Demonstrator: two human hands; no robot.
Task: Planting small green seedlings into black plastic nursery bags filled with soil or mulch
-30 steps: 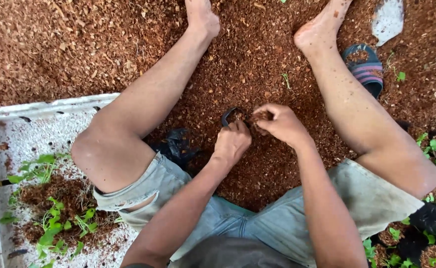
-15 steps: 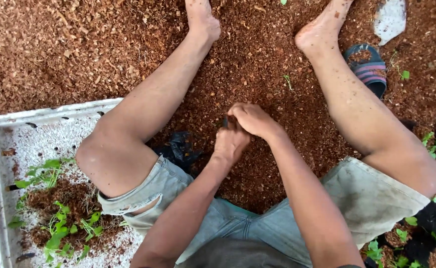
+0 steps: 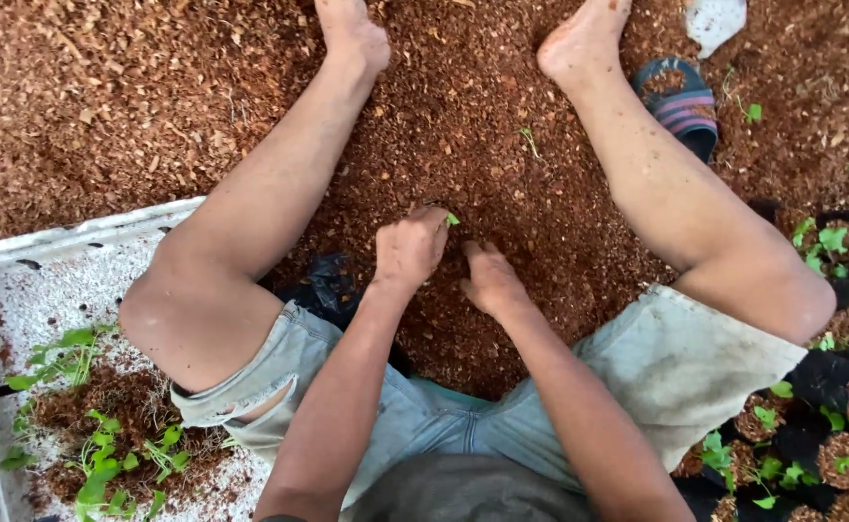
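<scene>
Comparing with half a second ago: the two hands, then locked together over one spot, now lie apart on the brown mulch (image 3: 502, 106).
Left hand (image 3: 411, 246): curled into a loose fist, fingers closed around something dark that is mostly hidden; a small green seedling (image 3: 452, 219) shows at its fingertips.
Right hand (image 3: 490, 280): no longer on top of the left; fingers bent and pressing down into the mulch just beside the left hand, holding nothing that can be seen.
Seedling: between the person's knees, touching the left fingertips, leaf upward.
Black bag (image 3: 332, 282): crumpled plastic lying against the left thigh, near the left wrist.
White tray (image 3: 76, 237): at the person's left, holding loose green seedlings in brown mulch.
Filled bags (image 3: 835, 454): at the right, dark small bags, each with mulch and a green sprout.
Sandal (image 3: 680, 101): near the right foot, well apart from the hands.
Judgement: the separation suggests that packing has ended and the seedling is now being set.
</scene>
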